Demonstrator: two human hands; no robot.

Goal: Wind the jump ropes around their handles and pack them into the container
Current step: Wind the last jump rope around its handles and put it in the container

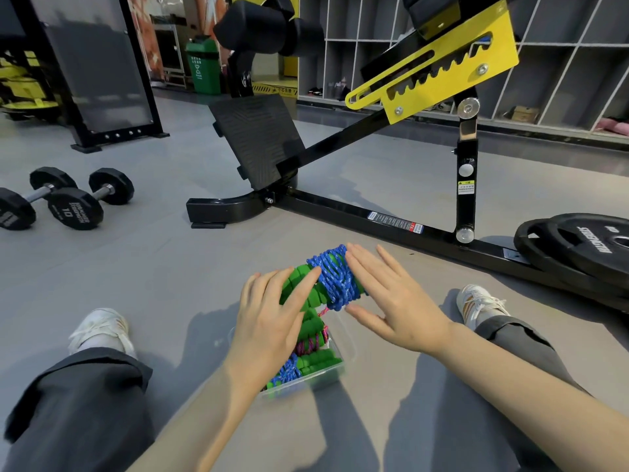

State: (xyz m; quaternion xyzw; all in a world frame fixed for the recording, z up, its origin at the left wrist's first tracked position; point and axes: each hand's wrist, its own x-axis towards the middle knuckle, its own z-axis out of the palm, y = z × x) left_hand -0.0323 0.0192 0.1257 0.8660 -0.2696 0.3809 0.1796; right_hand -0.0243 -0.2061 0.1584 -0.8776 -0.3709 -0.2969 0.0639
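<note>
- The jump rope (335,281), blue cord wound round its green handles (297,284), is held in the air just above the far end of the container (326,378).
- The left hand (269,321) presses flat against the handles' side; its fingers (303,287) are straight and slightly apart, not curled round anything.
- The right hand (394,301) lies against the blue winding on the opposite side, fingers (360,267) straight and splayed.
- The container is clear plastic and sits on the floor (153,267) between the person's legs.
- Inside the container lie a pink-corded bundle (311,344) and a blue-corded bundle (289,367), both with green handles.
- Beyond the container stands a black and yellow bench frame (374,216).
- Far left of the container are dumbbells (68,199); far right, stacked weight plates (585,247).
</note>
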